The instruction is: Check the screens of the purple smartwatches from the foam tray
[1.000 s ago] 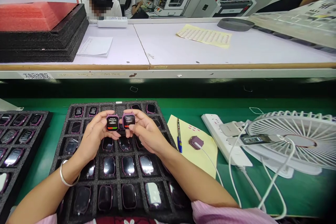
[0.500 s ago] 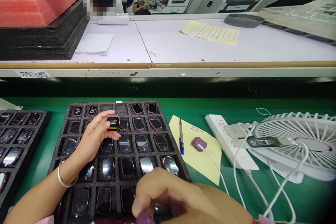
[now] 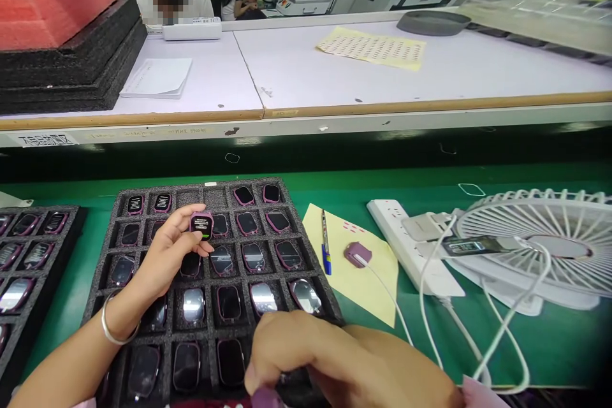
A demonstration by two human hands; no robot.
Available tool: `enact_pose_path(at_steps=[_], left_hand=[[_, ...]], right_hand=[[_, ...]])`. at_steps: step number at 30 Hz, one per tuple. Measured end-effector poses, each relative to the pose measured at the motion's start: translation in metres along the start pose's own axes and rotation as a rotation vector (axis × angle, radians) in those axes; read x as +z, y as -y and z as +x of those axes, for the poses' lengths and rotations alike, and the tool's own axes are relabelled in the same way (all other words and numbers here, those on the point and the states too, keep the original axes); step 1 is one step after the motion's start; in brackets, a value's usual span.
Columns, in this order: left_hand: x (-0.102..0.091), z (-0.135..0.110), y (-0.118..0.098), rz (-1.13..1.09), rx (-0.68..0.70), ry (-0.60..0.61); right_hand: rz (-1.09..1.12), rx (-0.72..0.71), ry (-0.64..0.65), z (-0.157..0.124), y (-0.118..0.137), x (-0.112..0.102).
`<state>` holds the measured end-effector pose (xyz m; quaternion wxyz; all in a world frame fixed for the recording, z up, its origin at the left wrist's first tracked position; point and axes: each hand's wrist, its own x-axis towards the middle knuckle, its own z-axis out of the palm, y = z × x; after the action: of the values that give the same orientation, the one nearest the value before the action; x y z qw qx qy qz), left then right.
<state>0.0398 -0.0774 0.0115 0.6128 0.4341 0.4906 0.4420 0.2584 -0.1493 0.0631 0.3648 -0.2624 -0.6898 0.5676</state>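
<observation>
While the left hand (image 3: 165,252) holds a lit watch body (image 3: 201,224) pinched in its fingers above the foam tray (image 3: 108,248), the right hand (image 3: 306,347) curls over the tray's near row (its grip hidden); light, glassy, best held by its edges

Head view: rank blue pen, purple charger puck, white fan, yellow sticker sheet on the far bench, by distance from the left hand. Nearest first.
From the left hand:
1. blue pen, to its right on the yellow paper beside the foam tray.
2. purple charger puck, further right on the same paper.
3. yellow sticker sheet, up on the far white bench.
4. white fan, far right on the green mat.
</observation>
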Motion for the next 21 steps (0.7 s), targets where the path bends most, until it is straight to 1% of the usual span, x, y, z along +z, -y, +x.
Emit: enact_pose_path(at_steps=[1, 2, 3, 4, 5, 6, 8, 10, 13, 15, 19, 21], left_hand=[[0.0, 0.0, 0.0, 0.004, -0.003, -0.001], [0.0, 0.0, 0.0, 0.007, -0.005, -0.002], [0.0, 0.0, 0.0, 0.007, -0.004, -0.004], [0.0, 0.0, 0.0, 0.003, -0.003, -0.006], [0.0, 0.0, 0.0, -0.004, -0.002, -0.008], [0.0, 0.0, 0.0, -0.013, 0.0, -0.009], [0.0, 0.0, -0.001, -0.031, 0.005, -0.007], [0.0, 0.0, -0.001, -0.04, 0.01, -0.003], [0.0, 0.001, -0.001, -0.038, 0.009, 0.006], [-0.001, 0.002, 0.0, -0.032, 0.0, 0.01], [-0.002, 0.003, 0.002, -0.028, -0.008, 0.01], [-0.003, 0.003, 0.003, -0.025, -0.006, 0.009]], right_hand=[[-0.036, -0.119, 0.037, 0.004, -0.005, -0.003], [-0.075, -0.277, 0.071, 0.009, -0.01, -0.006], [-0.129, -0.425, 0.074, 0.014, -0.014, -0.007], [-0.187, -0.53, 0.024, 0.02, -0.017, -0.009], [-0.246, -0.55, -0.027, 0.026, -0.02, -0.009], [-0.292, -0.536, -0.085, 0.032, -0.022, -0.009], [-0.33, -0.45, -0.159, 0.042, -0.025, -0.008], [-0.301, -0.395, -0.198, 0.049, -0.029, -0.007], [-0.25, -0.337, -0.22, 0.055, -0.038, -0.008], [-0.28, -0.327, -0.234, 0.058, -0.045, -0.01], [-0.387, -0.356, -0.277, 0.064, -0.055, -0.013], [-0.39, -0.323, -0.289, 0.067, -0.059, -0.015]])
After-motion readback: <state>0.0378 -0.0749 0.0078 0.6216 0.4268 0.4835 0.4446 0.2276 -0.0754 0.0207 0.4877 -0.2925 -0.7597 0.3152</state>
